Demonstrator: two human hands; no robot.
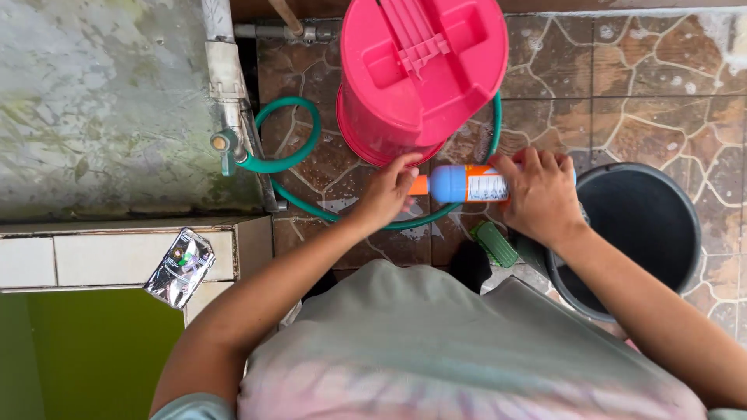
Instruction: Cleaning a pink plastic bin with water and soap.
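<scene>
A blue plastic bottle [461, 184] with an orange cap and a white label lies sideways between my hands. My right hand [541, 193] is wrapped around its body. The fingers of my left hand [387, 190] pinch the orange cap [419, 185] at the bottle's left end. Both hands hover above the wet stone-patterned floor, just below a pink lidded bucket [420, 70].
A green hose [288, 159] runs from a tap [226, 144] on the left wall and loops around the pink bucket. A black bucket [685, 233] stands at the right. A green brush [496, 243] lies on the floor. A silver sachet [181, 266] rests on a tiled ledge.
</scene>
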